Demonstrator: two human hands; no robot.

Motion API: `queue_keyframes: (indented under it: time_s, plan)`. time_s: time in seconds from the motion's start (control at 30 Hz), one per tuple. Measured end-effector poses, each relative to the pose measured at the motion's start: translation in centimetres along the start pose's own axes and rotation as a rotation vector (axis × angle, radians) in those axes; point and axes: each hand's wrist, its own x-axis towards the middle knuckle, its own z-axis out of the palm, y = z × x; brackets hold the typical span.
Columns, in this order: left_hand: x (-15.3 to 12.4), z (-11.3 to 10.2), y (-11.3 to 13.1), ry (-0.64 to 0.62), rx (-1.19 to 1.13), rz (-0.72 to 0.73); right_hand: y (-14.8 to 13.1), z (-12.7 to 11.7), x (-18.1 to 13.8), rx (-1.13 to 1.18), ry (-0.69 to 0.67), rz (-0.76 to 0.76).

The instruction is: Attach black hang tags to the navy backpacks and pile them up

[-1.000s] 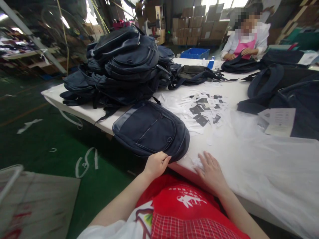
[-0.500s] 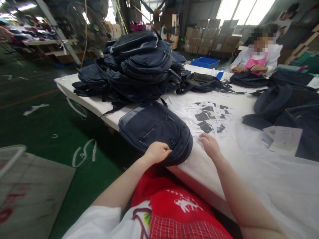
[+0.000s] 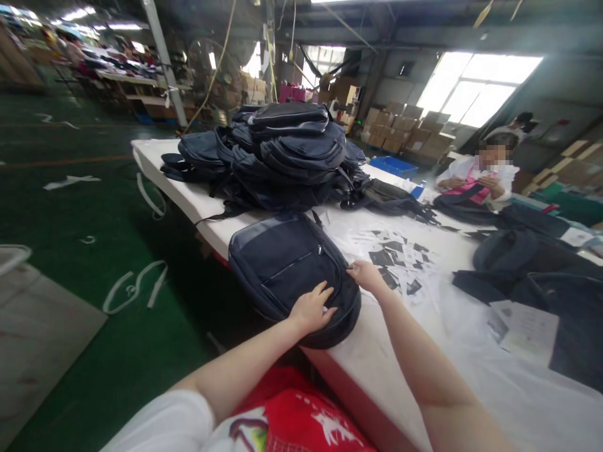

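A dark navy backpack (image 3: 287,263) lies flat at the table's near corner, with its front pocket and zips facing up. My left hand (image 3: 311,309) rests on its lower front, fingers spread and apart; a small pale spot shows between thumb and fingers. At the bag's right edge my right hand (image 3: 367,276) is closed in a pinch, its fingertips touching the side seam. What sits in that pinch, perhaps a zip pull or the fabric edge, is too small to make out.
A tall pile of navy backpacks (image 3: 292,157) stands behind. Small black and white tags (image 3: 396,254) are scattered right of my bag. More dark bags (image 3: 532,263) and a white paper sheet (image 3: 530,329) lie at right. Across the table a person (image 3: 480,172) handles a bag.
My right hand has moved left from the table to the backpack's edge. My left hand has opened from a curled shape and spread on the bag. The view has tilted up.
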Motion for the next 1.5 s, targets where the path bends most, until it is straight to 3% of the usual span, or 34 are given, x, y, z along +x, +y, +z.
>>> queue_keyframes:
  time_s: [0.33, 0.5, 0.7, 0.83, 1.13, 1.3, 1.5]
  plan:
    - [0.4, 0.1, -0.4, 0.065, -0.092, -0.019, 1.1, -0.4, -1.4, -0.078, 0.033, 0.033]
    - [0.3, -0.1, -0.4, 0.059, -0.121, -0.029, 0.4, -1.3, -2.4, -0.196, -0.009, -0.082]
    - [0.2, -0.1, -0.5, 0.066, -0.131, -0.031, 0.0, -1.8, -2.8, -0.349, -0.027, 0.036]
    - [0.2, -0.1, -0.5, 0.067, -0.119, -0.023, -0.4, -2.0, -3.4, -0.439, -0.098, -0.004]
    - [1.1, 0.4, 0.5, -0.037, -0.029, -0.135, -1.7, -3.8, -8.0, -0.586, -0.225, -0.112]
    - [1.1, 0.0, 1.1, -0.066, 0.009, -0.200, -3.0, -3.8, -11.6, -0.645, -0.222, -0.219]
    - [1.8, 0.1, 1.9, -0.145, 0.054, -0.252, -2.4, -3.7, -12.4, -0.727, -0.201, -0.250]
